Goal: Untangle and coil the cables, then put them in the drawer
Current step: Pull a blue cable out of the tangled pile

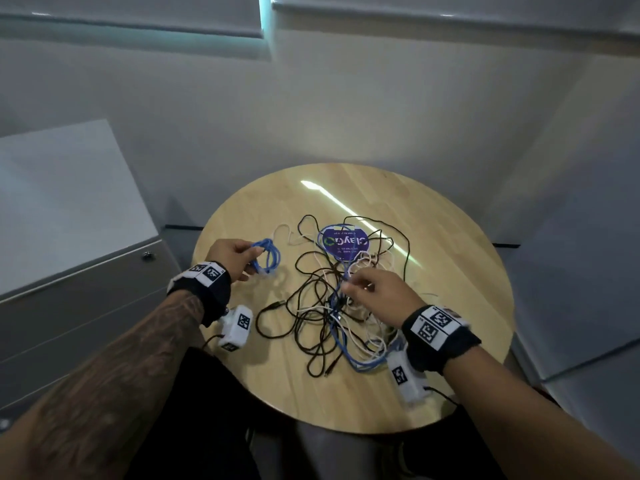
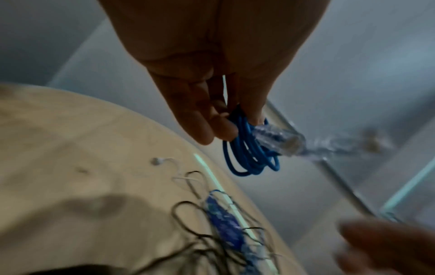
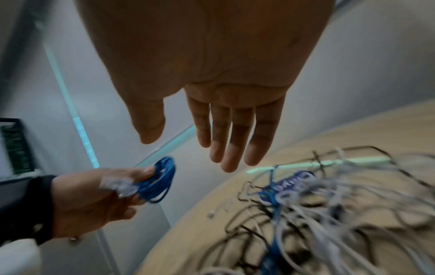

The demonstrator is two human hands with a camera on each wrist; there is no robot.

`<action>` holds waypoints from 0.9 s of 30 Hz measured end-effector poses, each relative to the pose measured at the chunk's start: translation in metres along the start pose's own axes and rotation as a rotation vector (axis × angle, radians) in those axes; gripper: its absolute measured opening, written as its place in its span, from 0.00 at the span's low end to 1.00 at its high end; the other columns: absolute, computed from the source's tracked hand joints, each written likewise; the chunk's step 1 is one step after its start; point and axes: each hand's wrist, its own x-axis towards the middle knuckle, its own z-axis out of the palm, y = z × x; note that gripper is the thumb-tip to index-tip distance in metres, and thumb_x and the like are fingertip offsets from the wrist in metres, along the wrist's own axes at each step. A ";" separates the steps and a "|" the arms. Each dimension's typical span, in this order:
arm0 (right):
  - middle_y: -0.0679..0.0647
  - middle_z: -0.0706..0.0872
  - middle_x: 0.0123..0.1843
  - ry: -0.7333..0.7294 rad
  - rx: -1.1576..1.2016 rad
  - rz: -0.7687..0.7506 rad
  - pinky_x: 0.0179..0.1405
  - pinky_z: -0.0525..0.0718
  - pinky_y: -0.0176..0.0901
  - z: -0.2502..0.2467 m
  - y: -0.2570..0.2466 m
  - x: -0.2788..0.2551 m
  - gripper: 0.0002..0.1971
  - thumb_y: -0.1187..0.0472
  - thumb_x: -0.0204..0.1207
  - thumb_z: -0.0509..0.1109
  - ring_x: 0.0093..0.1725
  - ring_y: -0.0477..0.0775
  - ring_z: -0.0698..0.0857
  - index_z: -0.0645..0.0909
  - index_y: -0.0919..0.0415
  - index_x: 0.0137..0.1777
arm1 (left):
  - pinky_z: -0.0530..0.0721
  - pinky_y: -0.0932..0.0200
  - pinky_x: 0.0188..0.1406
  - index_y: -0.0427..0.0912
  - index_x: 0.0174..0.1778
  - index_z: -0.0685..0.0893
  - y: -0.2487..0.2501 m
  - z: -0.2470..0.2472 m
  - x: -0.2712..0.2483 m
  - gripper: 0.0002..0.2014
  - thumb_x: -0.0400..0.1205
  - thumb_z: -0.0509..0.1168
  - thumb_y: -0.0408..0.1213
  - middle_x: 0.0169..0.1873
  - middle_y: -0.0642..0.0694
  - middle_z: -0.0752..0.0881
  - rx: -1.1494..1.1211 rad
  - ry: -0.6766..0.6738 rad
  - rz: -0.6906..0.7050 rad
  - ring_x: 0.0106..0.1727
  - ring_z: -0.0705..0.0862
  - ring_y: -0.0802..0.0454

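A coiled blue cable [image 1: 267, 259] [image 2: 249, 160] [image 3: 160, 178] with a clear plug [image 2: 280, 139] hangs from my left hand [image 1: 251, 261] [image 2: 219, 128], which pinches it above the left side of the round wooden table [image 1: 450, 271]. A tangle of black, white and blue cables [image 1: 329, 303] [image 3: 329, 214] lies mid-table. My right hand [image 1: 351, 287] [image 3: 219, 148] hovers over the tangle with straight fingers, holding nothing. The closed grey drawer cabinet [image 1: 69, 271] stands to the left.
A round purple label [image 1: 344, 242] lies under the far part of the tangle. The cabinet front has a small lock [image 1: 148, 255]. Walls close in behind and right of the table. Bare wood shows along the table's far and right edges.
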 end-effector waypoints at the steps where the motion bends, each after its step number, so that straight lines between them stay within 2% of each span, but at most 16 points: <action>1: 0.44 0.87 0.43 -0.064 -0.043 0.006 0.51 0.87 0.54 0.007 0.005 -0.004 0.18 0.34 0.76 0.68 0.44 0.45 0.86 0.85 0.48 0.46 | 0.85 0.53 0.29 0.32 0.60 0.86 -0.015 -0.005 0.009 0.14 0.82 0.70 0.35 0.32 0.37 0.86 0.013 0.023 -0.065 0.26 0.82 0.47; 4: 0.46 0.88 0.44 -0.332 -0.199 0.005 0.48 0.87 0.49 0.027 0.011 -0.015 0.23 0.29 0.71 0.70 0.44 0.46 0.86 0.84 0.49 0.47 | 0.84 0.55 0.27 0.33 0.58 0.85 -0.052 -0.014 0.027 0.14 0.79 0.73 0.35 0.29 0.37 0.86 0.083 0.091 -0.193 0.23 0.83 0.47; 5: 0.46 0.88 0.45 -0.417 -0.260 -0.002 0.45 0.86 0.46 0.032 0.010 -0.018 0.22 0.32 0.71 0.72 0.44 0.46 0.85 0.84 0.50 0.48 | 0.85 0.54 0.27 0.31 0.55 0.86 -0.060 -0.015 0.032 0.13 0.78 0.74 0.35 0.27 0.37 0.86 0.094 0.116 -0.214 0.21 0.83 0.48; 7: 0.50 0.90 0.44 -0.504 -0.313 -0.016 0.36 0.80 0.39 0.040 0.010 -0.016 0.14 0.43 0.74 0.73 0.39 0.46 0.84 0.84 0.53 0.48 | 0.87 0.48 0.31 0.31 0.53 0.86 -0.069 -0.014 0.037 0.14 0.78 0.74 0.37 0.28 0.35 0.86 0.058 0.147 -0.260 0.22 0.84 0.45; 8: 0.52 0.91 0.43 -0.500 -0.283 -0.011 0.34 0.78 0.38 0.041 0.011 -0.014 0.10 0.49 0.76 0.72 0.37 0.47 0.84 0.84 0.55 0.48 | 0.88 0.47 0.32 0.31 0.53 0.85 -0.071 -0.014 0.039 0.14 0.79 0.74 0.38 0.29 0.35 0.87 0.026 0.147 -0.282 0.25 0.85 0.44; 10: 0.51 0.90 0.38 -0.420 -0.178 0.007 0.35 0.80 0.40 0.038 0.015 -0.008 0.09 0.50 0.77 0.71 0.34 0.48 0.86 0.85 0.56 0.46 | 0.87 0.51 0.29 0.32 0.57 0.84 -0.072 -0.015 0.041 0.15 0.81 0.72 0.40 0.33 0.35 0.88 -0.037 0.126 -0.317 0.29 0.87 0.42; 12: 0.48 0.87 0.35 -0.317 -0.153 0.014 0.38 0.81 0.43 0.031 0.017 -0.001 0.13 0.45 0.79 0.71 0.34 0.45 0.84 0.85 0.54 0.45 | 0.86 0.53 0.27 0.34 0.59 0.82 -0.072 -0.019 0.042 0.16 0.81 0.71 0.42 0.37 0.35 0.89 -0.080 0.109 -0.345 0.33 0.89 0.42; 14: 0.46 0.83 0.33 -0.257 -0.134 0.017 0.38 0.80 0.44 0.024 0.018 0.004 0.15 0.42 0.79 0.71 0.32 0.42 0.80 0.86 0.53 0.44 | 0.86 0.52 0.30 0.35 0.56 0.84 -0.071 -0.022 0.040 0.15 0.81 0.71 0.43 0.39 0.35 0.89 -0.095 0.094 -0.363 0.36 0.89 0.42; 19: 0.43 0.79 0.27 -0.214 -0.048 0.053 0.32 0.76 0.40 0.016 0.016 0.004 0.22 0.30 0.71 0.72 0.26 0.39 0.76 0.86 0.50 0.41 | 0.83 0.56 0.31 0.37 0.49 0.86 -0.070 -0.022 0.030 0.10 0.81 0.71 0.42 0.40 0.37 0.89 -0.080 0.052 -0.349 0.37 0.89 0.45; 22: 0.45 0.80 0.30 -0.179 -0.052 0.050 0.35 0.78 0.45 0.016 0.011 0.003 0.24 0.27 0.68 0.71 0.30 0.43 0.78 0.84 0.49 0.41 | 0.81 0.55 0.28 0.41 0.41 0.84 -0.062 -0.022 0.022 0.06 0.83 0.69 0.37 0.35 0.38 0.86 -0.064 0.103 -0.305 0.27 0.84 0.47; 25: 0.45 0.86 0.40 -0.051 0.024 0.009 0.46 0.86 0.52 0.016 -0.002 0.009 0.18 0.33 0.75 0.70 0.41 0.46 0.85 0.84 0.47 0.48 | 0.83 0.54 0.33 0.40 0.44 0.85 -0.038 -0.022 0.011 0.05 0.83 0.68 0.37 0.40 0.38 0.85 -0.026 0.118 -0.169 0.37 0.81 0.43; 27: 0.43 0.87 0.49 0.018 0.121 0.008 0.53 0.88 0.54 0.016 -0.015 0.018 0.18 0.35 0.78 0.68 0.48 0.44 0.86 0.84 0.46 0.57 | 0.83 0.57 0.30 0.39 0.47 0.86 -0.012 -0.015 0.000 0.05 0.82 0.68 0.37 0.40 0.41 0.86 -0.015 0.083 -0.032 0.37 0.82 0.47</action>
